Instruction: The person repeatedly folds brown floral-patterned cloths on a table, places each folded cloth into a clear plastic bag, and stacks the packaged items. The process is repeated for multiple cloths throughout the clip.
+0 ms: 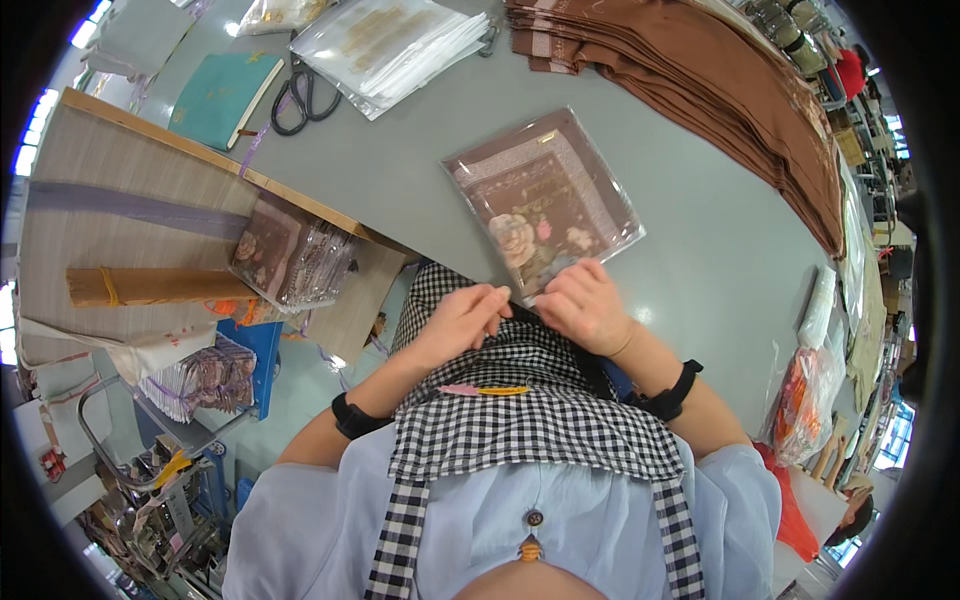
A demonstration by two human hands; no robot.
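A folded brown floral cloth in a clear plastic sleeve [551, 199] lies at a slant on the grey table before me. My right hand [585, 309] is at its near edge, fingers curled over the lower corner of the sleeve. Just left of that corner is my left hand [466, 315], thumb and forefinger pinched together. Whether something thin is between those fingertips cannot be made out. Both hands are close to the table edge, above my black-and-white checked apron [532, 435].
Brown cloths [697, 97] lie stacked across the far right. Black-handled scissors [304, 105], a teal notebook [225, 101] and clear plastic bags [390, 49] lie far left. Packaged cloths [292, 255] stand on a wooden side shelf beside a wooden bar [161, 286]. A bagged orange item [802, 412] is at right.
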